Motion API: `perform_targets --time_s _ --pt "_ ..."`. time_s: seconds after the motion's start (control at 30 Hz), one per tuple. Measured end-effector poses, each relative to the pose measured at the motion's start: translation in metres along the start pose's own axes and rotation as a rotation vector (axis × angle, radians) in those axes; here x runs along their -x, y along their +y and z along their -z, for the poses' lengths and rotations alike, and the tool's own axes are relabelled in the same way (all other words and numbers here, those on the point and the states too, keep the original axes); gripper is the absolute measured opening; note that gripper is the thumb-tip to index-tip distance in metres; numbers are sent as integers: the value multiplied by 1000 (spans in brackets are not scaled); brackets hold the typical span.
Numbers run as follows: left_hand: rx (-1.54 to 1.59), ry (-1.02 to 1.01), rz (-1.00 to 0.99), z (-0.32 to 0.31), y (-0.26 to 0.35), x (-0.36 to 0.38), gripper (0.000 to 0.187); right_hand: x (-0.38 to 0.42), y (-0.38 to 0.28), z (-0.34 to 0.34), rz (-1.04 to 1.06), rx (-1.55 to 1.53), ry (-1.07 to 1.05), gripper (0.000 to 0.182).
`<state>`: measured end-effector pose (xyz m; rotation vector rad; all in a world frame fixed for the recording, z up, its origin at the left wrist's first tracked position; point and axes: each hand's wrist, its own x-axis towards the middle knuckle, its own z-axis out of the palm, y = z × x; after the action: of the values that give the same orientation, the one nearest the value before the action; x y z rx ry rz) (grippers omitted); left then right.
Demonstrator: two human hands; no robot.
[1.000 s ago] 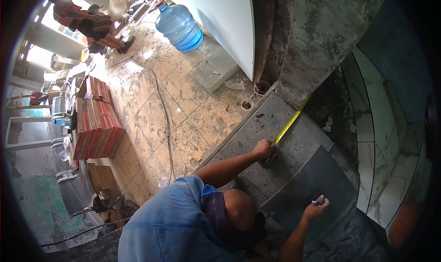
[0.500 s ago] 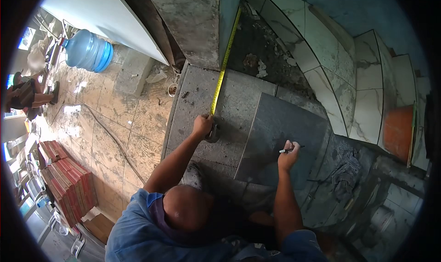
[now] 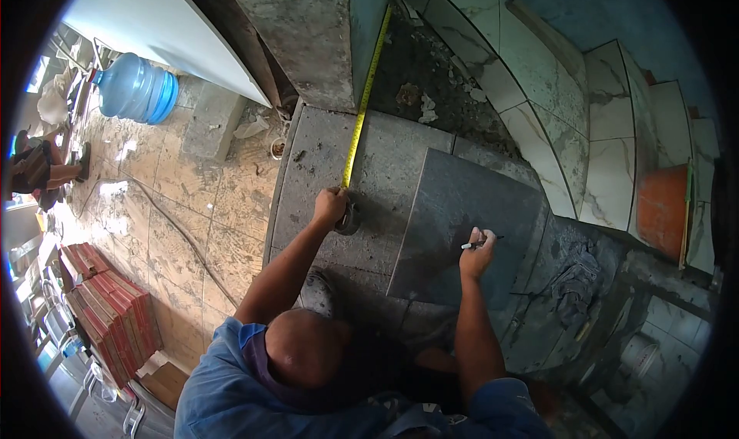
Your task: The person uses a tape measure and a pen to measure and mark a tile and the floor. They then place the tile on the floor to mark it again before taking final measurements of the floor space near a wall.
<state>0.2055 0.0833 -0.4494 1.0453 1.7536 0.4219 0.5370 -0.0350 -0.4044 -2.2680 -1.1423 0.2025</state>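
Note:
My left hand (image 3: 330,208) is closed on a tape measure, on the grey floor tiles. Its yellow blade (image 3: 362,127) runs out past the concrete pillar to the far wall. Beside that hand is a dark round object (image 3: 349,220), perhaps the tape's case, partly hidden. My right hand (image 3: 477,260) grips a marker (image 3: 471,246) with a white end and a dark tip, over a large dark grey tile (image 3: 439,208). This tile lies at an angle on the lighter paving (image 3: 308,142).
Marbled tiles (image 3: 554,123) line a curved step at the right, near an orange panel (image 3: 662,212). A crumpled grey cloth (image 3: 573,285) lies right of the dark tile. A blue water jug (image 3: 137,88), a cable (image 3: 181,239) and stacked red boxes (image 3: 112,316) are on the left.
The whole view has shifted slightly, with the scene now a little farther left. Both hands keep their holds, the left on the tape measure and the right on the marker.

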Motion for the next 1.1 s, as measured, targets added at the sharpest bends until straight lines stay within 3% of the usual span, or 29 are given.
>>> perform_targets --time_s 0.27,0.37,0.53,0.6,0.87,0.93,1.1 --pt "9 -20 82 3 6 3 33 2 -1 -2 -34 -44 10 33" --pt "45 -25 64 3 7 4 32 4 10 -7 76 23 55 29" --pt "36 -28 -43 3 -6 -3 33 10 16 -13 35 17 -3 27" --pt "130 -73 -7 4 -2 0 33 13 16 -13 135 49 57 30" --pt "149 -109 -54 1 -16 -10 29 18 5 -4 25 113 -9 36" --pt "226 -112 -1 4 -1 0 29 18 9 -6 159 118 62 37" --pt "285 -134 31 2 -11 -9 30 21 9 -8 184 101 62 36"
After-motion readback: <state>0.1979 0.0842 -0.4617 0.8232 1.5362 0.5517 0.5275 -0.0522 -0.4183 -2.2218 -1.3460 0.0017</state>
